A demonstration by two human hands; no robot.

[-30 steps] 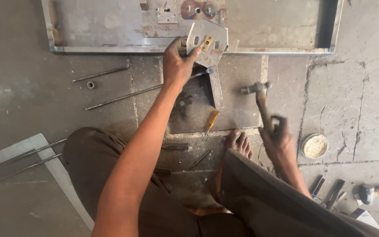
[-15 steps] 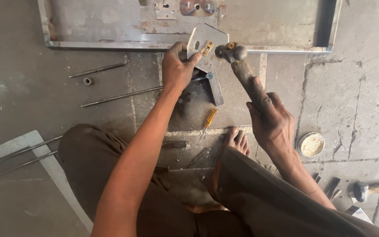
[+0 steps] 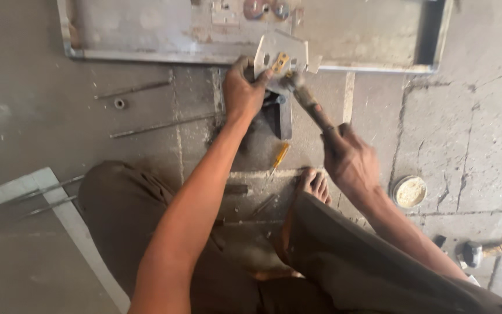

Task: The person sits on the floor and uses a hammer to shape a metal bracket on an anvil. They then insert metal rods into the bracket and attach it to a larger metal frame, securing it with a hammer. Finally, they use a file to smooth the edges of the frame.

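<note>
My left hand (image 3: 244, 90) grips a grey metal bracket (image 3: 281, 53) with a brass-coloured slot piece, holding it upright on a dark metal block (image 3: 277, 116) on the floor. My right hand (image 3: 350, 160) is closed around the wooden handle of a hammer (image 3: 308, 102). The hammer head is down at the bracket's lower edge, blurred by motion. My bare foot (image 3: 315, 183) rests on the concrete just below the block.
A large grey sheet-metal frame (image 3: 146, 35) lies at the top. Metal rods (image 3: 158, 125), a nut (image 3: 119, 103) and a yellow-handled screwdriver (image 3: 279, 157) lie on the concrete. A round tin (image 3: 409, 192) and another hammer (image 3: 483, 251) sit at the right. A flat metal strip (image 3: 59, 209) lies at the left.
My right hand has swung the hammer from out at the right, up and across, and down onto the bracket. My left hand has kept hold of the bracket.
</note>
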